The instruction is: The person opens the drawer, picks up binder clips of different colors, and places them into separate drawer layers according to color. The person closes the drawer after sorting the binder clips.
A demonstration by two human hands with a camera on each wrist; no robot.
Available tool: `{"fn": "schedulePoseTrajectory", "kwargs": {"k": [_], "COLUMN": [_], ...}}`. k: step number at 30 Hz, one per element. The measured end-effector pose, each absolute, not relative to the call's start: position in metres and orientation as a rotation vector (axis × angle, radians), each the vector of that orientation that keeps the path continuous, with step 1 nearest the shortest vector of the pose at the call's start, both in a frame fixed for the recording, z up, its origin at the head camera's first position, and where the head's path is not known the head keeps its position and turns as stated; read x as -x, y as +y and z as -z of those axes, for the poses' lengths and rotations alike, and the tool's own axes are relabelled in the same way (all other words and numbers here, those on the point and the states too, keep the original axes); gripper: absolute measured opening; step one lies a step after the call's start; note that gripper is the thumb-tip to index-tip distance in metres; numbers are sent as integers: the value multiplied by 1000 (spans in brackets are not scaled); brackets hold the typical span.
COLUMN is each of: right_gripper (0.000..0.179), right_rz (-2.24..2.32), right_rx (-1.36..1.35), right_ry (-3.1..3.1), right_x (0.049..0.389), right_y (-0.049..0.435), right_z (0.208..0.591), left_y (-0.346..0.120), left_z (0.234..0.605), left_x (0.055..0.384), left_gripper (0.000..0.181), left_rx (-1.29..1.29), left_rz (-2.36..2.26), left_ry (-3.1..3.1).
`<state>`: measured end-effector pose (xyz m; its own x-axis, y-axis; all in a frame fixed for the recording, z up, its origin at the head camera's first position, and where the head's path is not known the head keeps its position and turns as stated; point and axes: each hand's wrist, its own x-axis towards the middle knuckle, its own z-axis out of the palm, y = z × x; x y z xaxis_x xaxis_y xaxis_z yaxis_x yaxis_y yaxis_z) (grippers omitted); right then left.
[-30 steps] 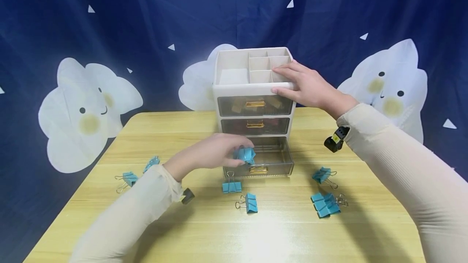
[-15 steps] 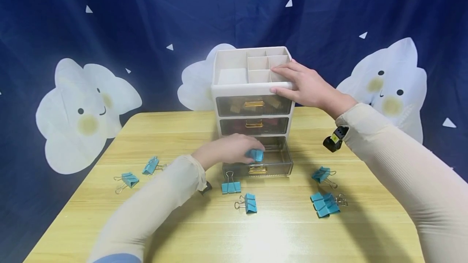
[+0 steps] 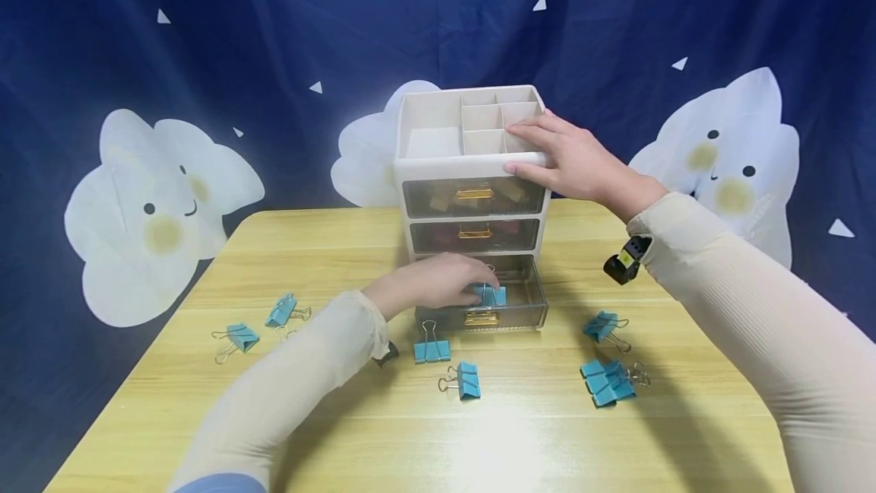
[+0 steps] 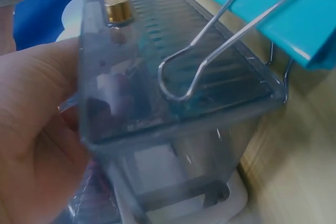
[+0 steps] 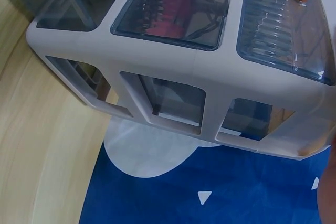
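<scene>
In the head view, my left hand (image 3: 441, 280) reaches over the left side of the pulled-out bottom drawer (image 3: 523, 316). A blue binder clip (image 3: 494, 296) is inside the drawer, right at my fingertips, its broad face showing and a wire handle up. The fingers are loosely bent around its left side. My right hand (image 3: 575, 158) rests on the top right edge of the white drawer organizer (image 3: 472, 167), fingers straight over the small compartments. In the left wrist view, the hand (image 4: 37, 124) curls over the clear drawer's front, and another binder clip (image 4: 283, 17) lies close by.
Two binder clips, one of them (image 3: 432, 351), lie just in front of the drawer. More clips (image 3: 280, 310) lie at left, and several (image 3: 609, 384) at right. The organizer's upper drawers (image 3: 445, 237) are closed. A blue curtain (image 3: 287, 21) hangs behind the table (image 3: 328, 227).
My left hand has moved right over the drawer with the blue binder clip and let it go inside, where it now lies turned. My right hand has stayed on the organizer.
</scene>
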<state>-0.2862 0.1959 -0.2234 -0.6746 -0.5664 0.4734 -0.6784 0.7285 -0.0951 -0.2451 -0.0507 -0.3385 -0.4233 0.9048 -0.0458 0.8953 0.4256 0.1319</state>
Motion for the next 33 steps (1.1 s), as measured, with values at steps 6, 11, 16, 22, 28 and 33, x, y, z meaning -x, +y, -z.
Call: {"fn": "schedulePoseTrajectory", "kwargs": {"k": [6, 11, 16, 22, 28, 33], "right_gripper": [59, 59, 58, 59, 60, 60], "right_rz": [-362, -362, -365, -365, -360, -364], "right_rx": [-947, -945, -953, -943, -940, -942], "right_ry": [-2524, -2528, -2523, -2546, -2542, -2542], "right_x": [286, 285, 285, 285, 285, 285], "right_y": [195, 195, 196, 196, 196, 195], "right_z": [222, 221, 221, 222, 222, 222], "left_y": [-69, -86, -101, -112, -120, -123], "left_z": [330, 323, 323, 336, 351, 359], "left_x": [231, 215, 196, 179, 167, 160], "left_gripper": [29, 26, 25, 31, 35, 34], "left_rx": [-1701, -1788, -1825, -1832, -1909, -1899], "left_rz": [-274, -328, -312, -155, 186, 381], "left_ry": [2559, 2548, 2507, 2476, 2546, 2586]}}
